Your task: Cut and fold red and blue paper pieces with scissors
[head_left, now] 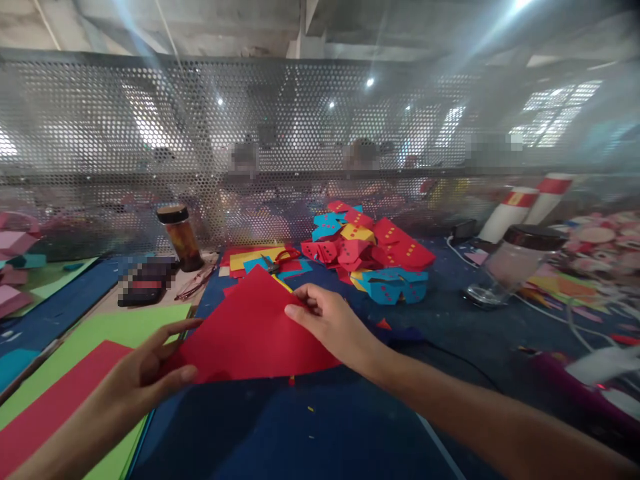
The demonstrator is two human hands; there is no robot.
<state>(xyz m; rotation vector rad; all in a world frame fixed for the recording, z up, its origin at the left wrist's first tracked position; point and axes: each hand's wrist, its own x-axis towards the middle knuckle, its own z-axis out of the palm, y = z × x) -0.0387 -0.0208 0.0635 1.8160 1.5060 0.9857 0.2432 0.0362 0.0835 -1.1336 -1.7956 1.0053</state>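
A sheet of red paper (255,333) is held up above the blue table, its top corner pointing away from me. My right hand (325,317) pinches its right-hand edge between thumb and fingers. At the left corner, my left hand (160,367) has the sheet between its thumb and fingers. Just beyond the paper lie scissors (274,264) with red handles, on yellow and blue paper pieces. A pile of folded red, blue and yellow paper shapes (367,247) with small dots sits behind my right hand.
Green sheets (160,319) and a red sheet (60,400) lie at left, near a phone (147,280) and a dark-lidded jar (180,237). On the right stand a clear jar (520,263) and white-and-red tubes (513,213), with cables. A perforated metal screen (280,113) spans the back; people sit beyond.
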